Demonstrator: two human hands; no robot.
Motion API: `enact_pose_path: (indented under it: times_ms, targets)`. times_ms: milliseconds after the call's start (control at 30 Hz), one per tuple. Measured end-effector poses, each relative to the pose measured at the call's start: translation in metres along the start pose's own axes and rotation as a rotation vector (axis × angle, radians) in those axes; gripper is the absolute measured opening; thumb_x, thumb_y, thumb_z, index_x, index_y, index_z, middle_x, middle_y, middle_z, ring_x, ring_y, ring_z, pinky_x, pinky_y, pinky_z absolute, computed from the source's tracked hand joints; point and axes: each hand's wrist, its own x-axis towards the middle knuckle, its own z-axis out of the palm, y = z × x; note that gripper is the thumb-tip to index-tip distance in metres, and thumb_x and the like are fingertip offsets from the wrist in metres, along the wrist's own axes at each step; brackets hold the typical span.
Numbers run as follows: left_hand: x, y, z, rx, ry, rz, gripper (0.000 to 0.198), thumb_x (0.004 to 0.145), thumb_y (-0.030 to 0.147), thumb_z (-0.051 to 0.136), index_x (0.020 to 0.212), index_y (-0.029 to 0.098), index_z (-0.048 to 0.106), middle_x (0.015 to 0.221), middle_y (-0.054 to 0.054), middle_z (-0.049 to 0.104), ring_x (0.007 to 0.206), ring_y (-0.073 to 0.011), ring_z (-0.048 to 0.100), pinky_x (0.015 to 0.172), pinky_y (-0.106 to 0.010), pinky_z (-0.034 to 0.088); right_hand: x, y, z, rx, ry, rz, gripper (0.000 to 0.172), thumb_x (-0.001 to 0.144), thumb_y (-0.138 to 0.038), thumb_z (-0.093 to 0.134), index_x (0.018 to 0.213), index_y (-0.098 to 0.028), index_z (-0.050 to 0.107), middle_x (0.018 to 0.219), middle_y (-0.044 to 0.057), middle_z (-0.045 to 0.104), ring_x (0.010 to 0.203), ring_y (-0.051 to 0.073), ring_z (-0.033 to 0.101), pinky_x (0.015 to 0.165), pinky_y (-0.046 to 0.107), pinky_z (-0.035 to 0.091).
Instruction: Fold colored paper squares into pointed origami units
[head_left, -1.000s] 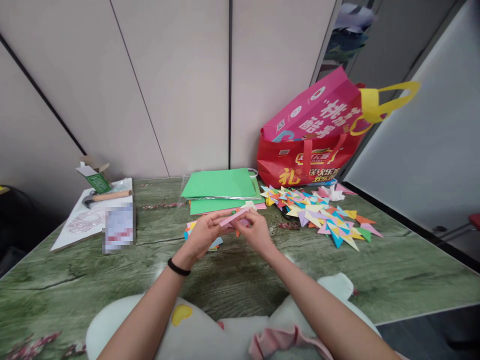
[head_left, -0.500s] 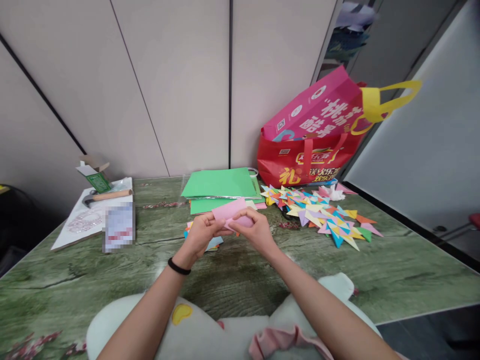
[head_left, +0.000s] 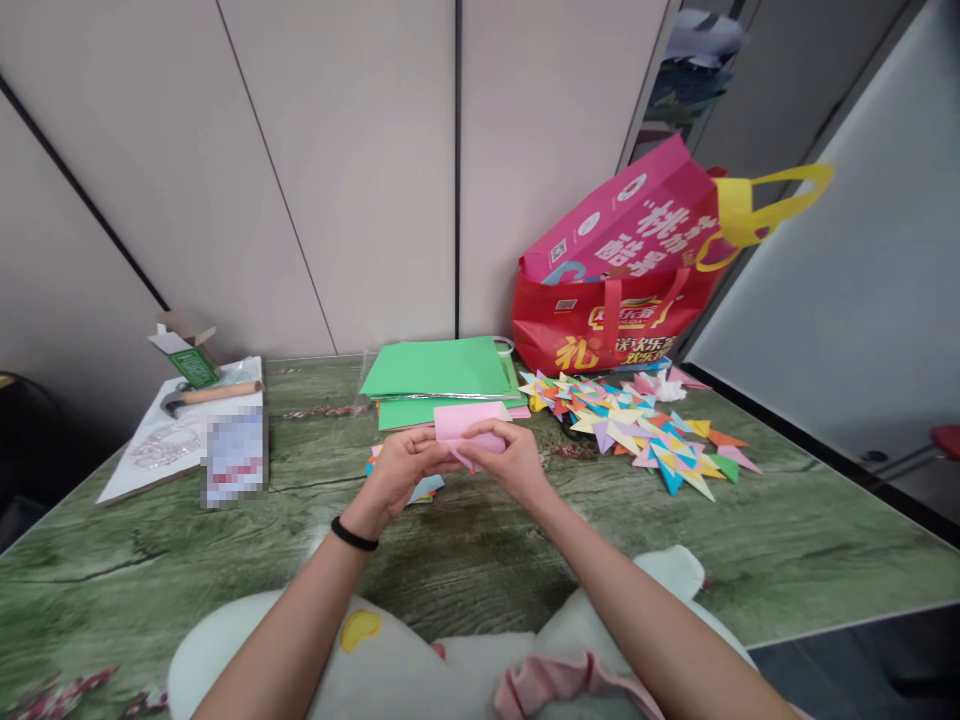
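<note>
A small sheet of pink paper (head_left: 466, 417), partly folded along its lower part, is held up between both hands above the table. My left hand (head_left: 409, 466) is closed on its left side, with a black band round the wrist. My right hand (head_left: 506, 455) pinches the right part, thumb and fingers on the folded layer. Beneath and behind my left hand lie small coloured paper pieces (head_left: 427, 487), partly hidden. Just behind the hands rests a stack of green paper (head_left: 439, 366).
Folded coloured paper pieces (head_left: 637, 430) are heaped at the right, before a red bag (head_left: 555, 325) holding a pink bag (head_left: 637, 215). At the left, a hammer (head_left: 217, 393) and a small green box (head_left: 191, 362) rest on a white board (head_left: 139, 455). A pale plush cushion (head_left: 420, 665) lies at the front edge.
The pink paper has turned so its upper edge is more level, and a folded flap now shows below. Both hands keep their grip; the view has shifted slightly.
</note>
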Motion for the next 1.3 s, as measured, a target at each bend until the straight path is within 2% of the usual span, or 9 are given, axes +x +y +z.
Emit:
enact_pose_path:
  times_ms: [500,833,1133,1300]
  targets:
    - [-0.0011,0.0009,0.0028,0.063,0.02,0.025,0.036,0.058,0.024,0.075,0.089,0.008,0.067,0.084,-0.013,0.071,0.074,-0.0228,0.067,0.077,-0.039,0.051,-0.0015,-0.0036,0.002,-0.023,0.028,-0.001,0.025,0.059,-0.036,0.071,0.075,-0.018,0.066,0.075,0.003,0.067,0.065,0.018,0.059,0.057,0.026,0.046]
    - [-0.0008,-0.0012,0.0006,0.116,-0.015,0.041,0.034,0.061,0.027,0.073,0.089,0.008,0.068,0.088,-0.012,0.071,0.077,-0.023,0.067,0.078,-0.037,0.051,-0.0002,-0.0036,0.0011,0.008,0.023,0.031,0.024,0.059,-0.036,0.071,0.073,-0.018,0.067,0.072,0.002,0.066,0.06,0.016,0.058,0.053,0.025,0.045]
    - [-0.0031,0.0027,-0.0015,0.134,-0.021,-0.04,0.04,0.055,0.024,0.077,0.091,0.008,0.067,0.081,-0.014,0.072,0.073,-0.0236,0.067,0.071,-0.033,0.053,-0.0009,-0.0029,0.0001,-0.07,-0.051,-0.051,0.017,0.061,-0.031,0.071,0.073,-0.019,0.066,0.075,0.001,0.067,0.072,0.018,0.06,0.068,0.027,0.044]
    - [-0.0029,0.0032,-0.0016,0.183,-0.046,-0.054,0.037,0.058,0.025,0.076,0.089,0.007,0.068,0.083,-0.014,0.071,0.074,-0.0236,0.067,0.071,-0.033,0.053,-0.0002,-0.0028,-0.0011,-0.07,-0.081,-0.039,0.019,0.061,-0.032,0.071,0.073,-0.018,0.066,0.075,0.001,0.067,0.073,0.018,0.06,0.068,0.027,0.044]
